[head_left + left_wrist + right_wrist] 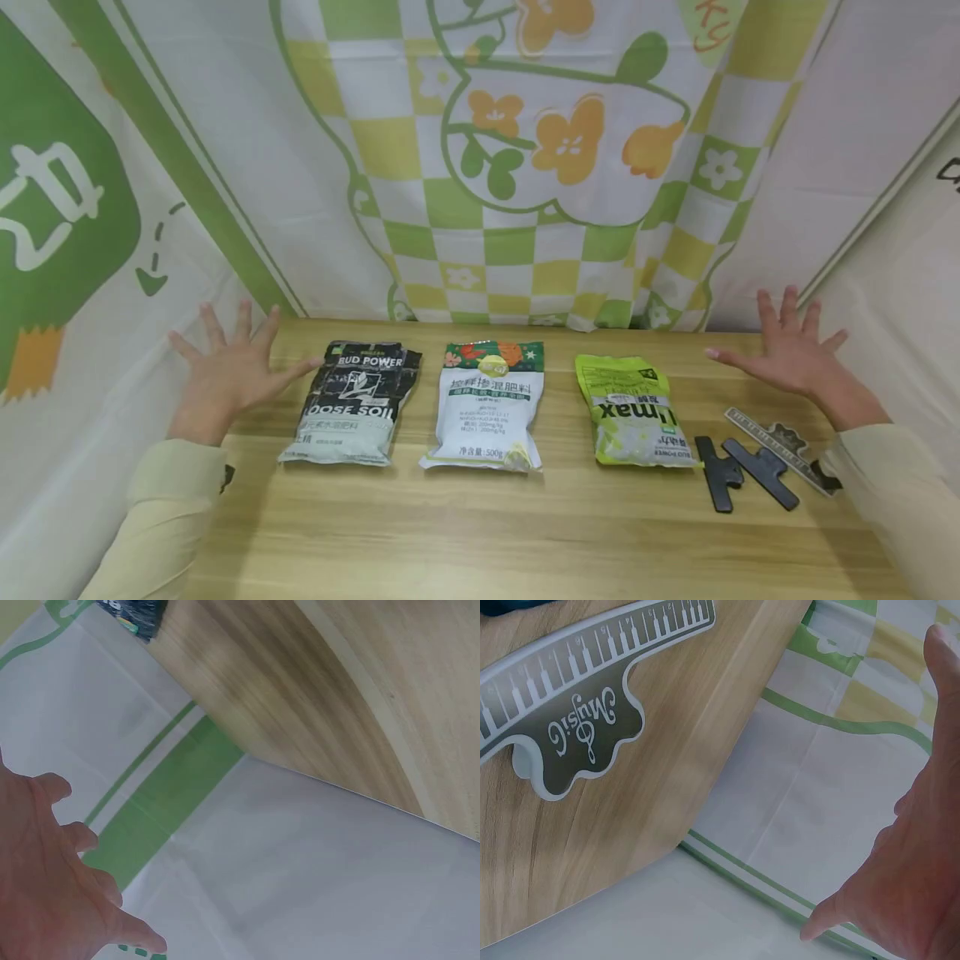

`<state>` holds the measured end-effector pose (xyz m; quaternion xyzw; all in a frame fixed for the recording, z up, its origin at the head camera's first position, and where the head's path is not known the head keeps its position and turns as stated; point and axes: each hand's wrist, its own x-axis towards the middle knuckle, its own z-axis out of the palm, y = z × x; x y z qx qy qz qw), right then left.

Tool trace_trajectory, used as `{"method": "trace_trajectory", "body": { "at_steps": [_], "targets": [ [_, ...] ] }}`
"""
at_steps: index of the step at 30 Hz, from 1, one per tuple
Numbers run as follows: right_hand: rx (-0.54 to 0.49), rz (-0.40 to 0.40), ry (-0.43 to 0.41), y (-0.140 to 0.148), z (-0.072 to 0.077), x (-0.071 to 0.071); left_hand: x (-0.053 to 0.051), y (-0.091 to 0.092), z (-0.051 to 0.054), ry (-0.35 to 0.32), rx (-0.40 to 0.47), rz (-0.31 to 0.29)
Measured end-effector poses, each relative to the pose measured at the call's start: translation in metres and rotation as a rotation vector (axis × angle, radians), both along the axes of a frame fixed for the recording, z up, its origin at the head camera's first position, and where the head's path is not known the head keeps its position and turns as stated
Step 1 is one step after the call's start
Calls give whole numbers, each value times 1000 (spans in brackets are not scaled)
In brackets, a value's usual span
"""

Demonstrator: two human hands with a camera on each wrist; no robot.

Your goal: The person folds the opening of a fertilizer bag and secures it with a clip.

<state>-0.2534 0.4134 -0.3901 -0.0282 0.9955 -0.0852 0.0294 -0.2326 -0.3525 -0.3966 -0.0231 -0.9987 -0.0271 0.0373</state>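
Note:
My left hand (232, 371) is spread wide at the table's left edge, its thumb pointing toward a black and pale fertilizer bag (348, 408). In the left wrist view that bag shows only a corner, well apart from the hand. On the right, my right hand (798, 358) also has its fingers spread and holds nothing. Below it lie a piano-key patterned clip marked "Music" (592, 724) and two black clips, one (720, 475) beside the other (763, 472). A white fertilizer bag with a green top (487, 417) lies mid-table, and a lime-green bag (633, 412) to its right.
The wooden table (480, 542) meets a checked, flower-printed cloth (495, 242) at its back edge. White cloth walls (911, 333) stand close on both sides. A small dark object (228, 477) peeks out by the left sleeve.

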Motion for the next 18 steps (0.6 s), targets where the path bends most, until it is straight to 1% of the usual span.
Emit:
{"method": "trace_trajectory", "body": {
  "at_steps": [5,10,15,18],
  "targets": [
    [2,5,6,-5,2,1,3,7,3,25,11,-7],
    [-18,25,18,-13,3,2,6,12,7,27,11,-3],
    [-57,55,23,-26,6,3,10,14,9,-8,29,-3],
    [-58,77,15,-37,9,3,13,14,10,-28,43,-5]
  ]
}}
